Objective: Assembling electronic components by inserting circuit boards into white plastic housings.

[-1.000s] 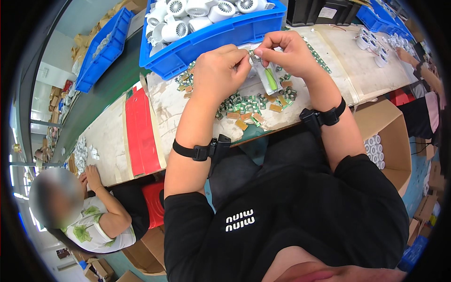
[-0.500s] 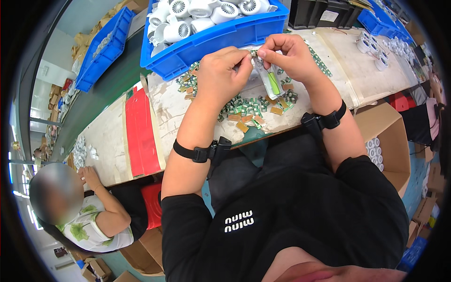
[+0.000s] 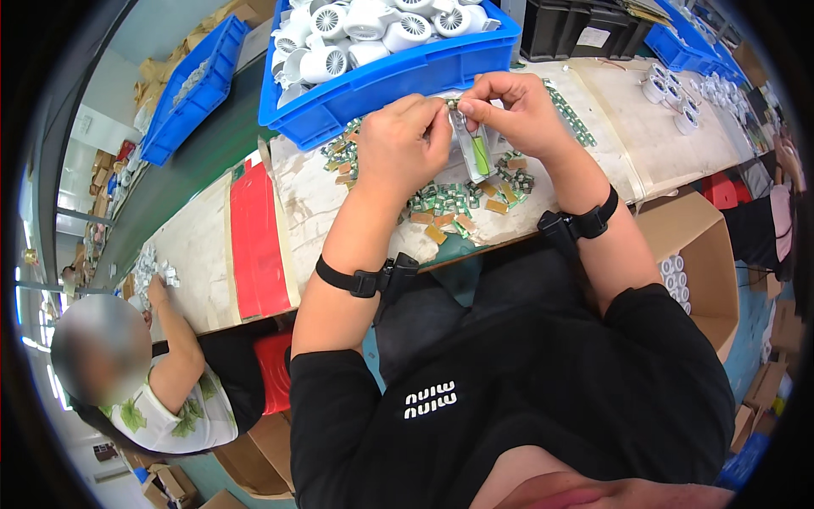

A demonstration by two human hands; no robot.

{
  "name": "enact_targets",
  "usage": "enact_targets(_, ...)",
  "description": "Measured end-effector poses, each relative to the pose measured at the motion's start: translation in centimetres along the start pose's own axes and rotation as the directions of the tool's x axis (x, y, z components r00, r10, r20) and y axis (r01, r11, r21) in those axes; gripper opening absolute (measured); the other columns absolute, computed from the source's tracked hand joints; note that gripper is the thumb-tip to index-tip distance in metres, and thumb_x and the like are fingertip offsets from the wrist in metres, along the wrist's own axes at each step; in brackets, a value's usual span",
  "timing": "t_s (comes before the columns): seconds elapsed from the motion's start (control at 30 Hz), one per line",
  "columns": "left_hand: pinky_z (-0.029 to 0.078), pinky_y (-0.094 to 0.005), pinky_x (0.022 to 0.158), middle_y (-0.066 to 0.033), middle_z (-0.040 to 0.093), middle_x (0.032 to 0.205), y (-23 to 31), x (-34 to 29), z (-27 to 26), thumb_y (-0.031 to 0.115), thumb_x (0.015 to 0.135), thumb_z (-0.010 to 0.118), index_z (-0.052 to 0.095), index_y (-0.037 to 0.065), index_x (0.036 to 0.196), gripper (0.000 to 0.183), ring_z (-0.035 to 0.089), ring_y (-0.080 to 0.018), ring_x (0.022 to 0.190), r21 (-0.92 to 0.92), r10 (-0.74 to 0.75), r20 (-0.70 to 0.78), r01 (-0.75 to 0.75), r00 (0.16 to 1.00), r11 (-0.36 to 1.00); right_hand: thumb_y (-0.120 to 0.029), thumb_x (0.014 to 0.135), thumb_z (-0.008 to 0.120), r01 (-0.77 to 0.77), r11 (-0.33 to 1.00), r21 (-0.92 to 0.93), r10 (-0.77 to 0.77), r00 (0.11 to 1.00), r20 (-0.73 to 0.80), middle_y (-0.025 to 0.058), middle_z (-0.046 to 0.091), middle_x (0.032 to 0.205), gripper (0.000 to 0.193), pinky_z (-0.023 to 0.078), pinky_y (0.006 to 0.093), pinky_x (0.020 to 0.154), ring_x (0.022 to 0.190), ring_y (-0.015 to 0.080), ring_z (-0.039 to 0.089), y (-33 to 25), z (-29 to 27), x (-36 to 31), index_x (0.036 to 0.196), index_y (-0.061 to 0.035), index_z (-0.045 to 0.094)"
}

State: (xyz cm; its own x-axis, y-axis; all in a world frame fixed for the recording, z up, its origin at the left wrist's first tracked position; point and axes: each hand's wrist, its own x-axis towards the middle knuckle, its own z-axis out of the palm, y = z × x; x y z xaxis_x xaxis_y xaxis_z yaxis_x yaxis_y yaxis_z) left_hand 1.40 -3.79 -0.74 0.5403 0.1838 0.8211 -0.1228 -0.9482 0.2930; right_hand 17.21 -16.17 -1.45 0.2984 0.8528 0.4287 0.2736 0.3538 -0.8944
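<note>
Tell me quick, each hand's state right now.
Left hand: pinched closed, exact grip hidden.
Right hand: pinched closed near the green piece, exact grip unclear.

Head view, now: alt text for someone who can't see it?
A person's left hand and right hand meet, pinching a small part at the top of a pale casing with a green piece in it. Loose circuit boards lie around on the worktable, before a blue bin of white vented housings. At left, a co-worker's hand is by pale parts.

Left fingers (image 3: pixel 439 129) and right fingers (image 3: pixel 481 110) pinch a green-and-white piece (image 3: pixel 482 154).
</note>
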Motion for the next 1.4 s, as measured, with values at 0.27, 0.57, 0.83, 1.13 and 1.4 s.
enact_targets(0.27, 0.049, -0.0298, 0.053, -0.009, 0.065, 0.067, -1.7, -0.6, -9.4, 0.001, 0.079, 0.069, 0.07, 0.002, 0.078, 0.002, 0.062, -0.0198, 0.055, 0.129, -0.08, -0.035, 0.084, 0.996, 0.988, -0.022, 0.098, 0.064, 0.147, 0.877, 0.458, 0.058, 0.913, -0.404, 0.0004, 0.062, 0.073, 0.022, 0.04, 0.0235, 0.061, 0.064, 0.008, 0.051, 3.3, -4.3, 1.0, 0.098, -0.0006, 0.07)
enact_targets(0.57, 0.053, -0.0468, 0.068, -0.0167, 0.068, 0.078, -16.7, -12.3, -28.9, 0.017, 0.08, 0.07, 0.068, 0.004, 0.076, 0.013, 0.066, -0.039, 0.073, 0.789, -0.209, -0.322, 0.384, 0.923, 0.479, -0.018, 0.095, 0.067, -0.143, 0.864, 0.483, 0.306, 0.91, -0.279, -0.0021, 0.056, 0.07, 0.016, 0.036, 0.0231, 0.056, 0.06, 0.0068, 0.046, 1.2, -2.2, 0.5, 0.088, -0.0023, 0.068)
enact_targets(0.83, 0.041, -0.0569, 0.097, -0.0182, 0.06, 0.12, -16.5, -19.1, -30.9, 0.046, 0.08, 0.066, 0.074, 0.006, 0.109, 0.05, 0.05, -0.0372, 0.12, 0.875, -0.615, -0.453, 0.452, 0.645, -0.17, -0.023, 0.084, 0.074, 0.016, 0.989, -0.146, -0.062, 0.945, -0.322, 0.0053, 0.067, 0.077, 0.023, 0.05, 0.0298, 0.071, 0.075, 0.017, 0.062, 3.1, -2.1, 1.4, 0.099, -0.0047, 0.072)
enact_targets(1.13, 0.041, -0.0568, 0.099, -0.0164, 0.052, 0.131, -9.6, -15.3, -24.6, 0.027, 0.079, 0.073, 0.061, 0.003, 0.126, 0.054, 0.047, -0.04, 0.122, 0.913, -0.351, -0.357, 0.403, 0.866, 0.064, -0.038, 0.086, 0.073, -0.177, 0.917, -0.358, 0.201, 0.979, 0.031, 0.0115, 0.071, 0.099, 0.043, 0.051, 0.0321, 0.075, 0.088, 0.0225, 0.067, 2.7, -3.3, 0.7, 0.113, -0.0053, 0.068)
enact_targets(1.4, 0.049, -0.0349, 0.099, -0.0142, 0.069, 0.123, 1.8, -1.5, -6.0, 0.01, 0.088, 0.072, 0.057, 0.001, 0.138, 0.053, 0.063, -0.0209, 0.115, -0.342, -0.288, 0.115, 0.31, 0.951, 0.887, -0.05, 0.104, 0.051, -0.497, 0.693, 0.522, 0.33, 0.862, 0.384, 0.005, 0.07, 0.107, 0.05, 0.053, 0.0342, 0.078, 0.094, 0.0159, 0.065, 1.4, -1.3, -0.4, 0.118, -0.0044, 0.067)
